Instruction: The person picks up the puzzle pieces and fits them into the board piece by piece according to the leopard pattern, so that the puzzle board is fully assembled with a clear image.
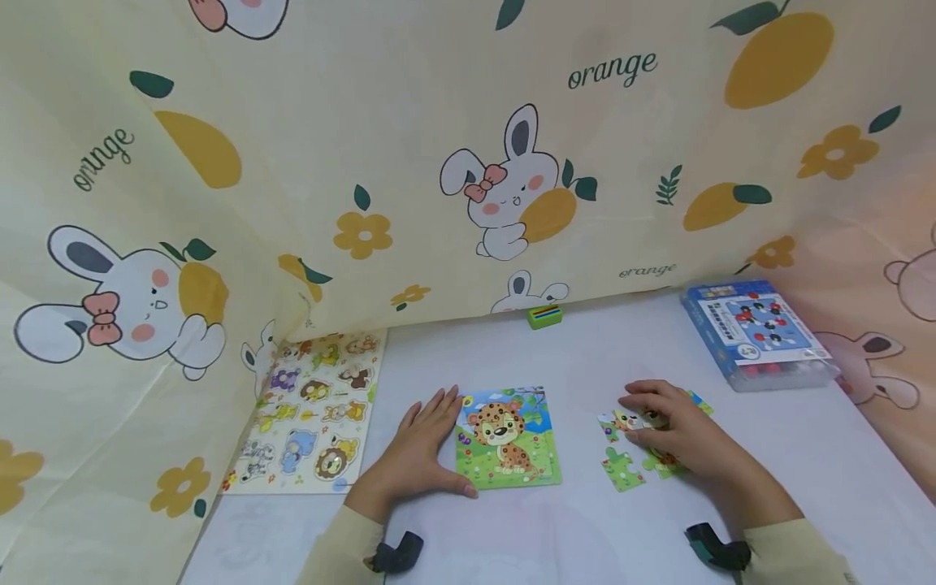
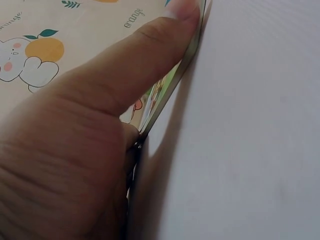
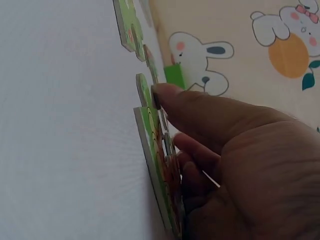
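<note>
A square leopard picture puzzle board [image 1: 506,439] lies flat on the table. My left hand [image 1: 427,451] rests along its left side, fingers spread out and mostly straight, fingertips at the upper left edge. The left thumb [image 2: 150,47] lies along the board's lower edge. My right hand [image 1: 683,431] is over several loose jigsaw pieces, its fingers bent and the thumb apart from the index finger. Its thumb tip [image 3: 165,95] touches a piece at the edge of the group. A green jigsaw piece [image 1: 621,470] shows left of this hand; other pieces are partly hidden under it.
An animal picture board [image 1: 310,414] lies at the left. At the back stand a small green block [image 1: 544,317] with coloured stripes and, to the right, a blue box [image 1: 756,329] with a clear side. A printed cloth [image 1: 409,97] hangs behind the white table [image 1: 526,536].
</note>
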Motion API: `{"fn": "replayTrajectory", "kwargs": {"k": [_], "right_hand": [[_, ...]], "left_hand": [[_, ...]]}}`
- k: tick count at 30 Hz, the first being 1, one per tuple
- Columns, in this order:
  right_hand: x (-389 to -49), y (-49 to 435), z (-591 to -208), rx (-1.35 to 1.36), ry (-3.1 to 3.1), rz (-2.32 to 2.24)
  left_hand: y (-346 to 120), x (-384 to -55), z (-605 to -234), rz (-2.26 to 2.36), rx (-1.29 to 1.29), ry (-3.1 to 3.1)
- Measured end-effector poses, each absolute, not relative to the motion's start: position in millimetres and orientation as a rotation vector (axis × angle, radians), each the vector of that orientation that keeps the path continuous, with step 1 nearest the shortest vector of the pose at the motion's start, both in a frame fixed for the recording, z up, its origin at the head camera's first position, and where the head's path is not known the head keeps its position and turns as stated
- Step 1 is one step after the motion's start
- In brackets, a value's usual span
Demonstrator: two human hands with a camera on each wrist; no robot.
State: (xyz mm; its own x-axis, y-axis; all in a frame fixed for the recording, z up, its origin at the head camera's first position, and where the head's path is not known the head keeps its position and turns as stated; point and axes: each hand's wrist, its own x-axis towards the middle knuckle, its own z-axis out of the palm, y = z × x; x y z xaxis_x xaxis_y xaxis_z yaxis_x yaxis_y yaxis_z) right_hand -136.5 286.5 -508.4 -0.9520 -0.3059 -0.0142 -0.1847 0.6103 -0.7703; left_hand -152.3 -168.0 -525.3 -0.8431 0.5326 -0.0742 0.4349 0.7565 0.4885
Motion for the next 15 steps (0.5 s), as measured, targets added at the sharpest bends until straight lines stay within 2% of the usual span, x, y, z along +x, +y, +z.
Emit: {"fn": "replayTrajectory", "kwargs": {"k": [15], "right_hand": [[-130, 272, -506, -0.191, 2.795, -1.385]], "left_hand": [[-164, -152, -522, 0.718, 0.786, 2.739]]}}
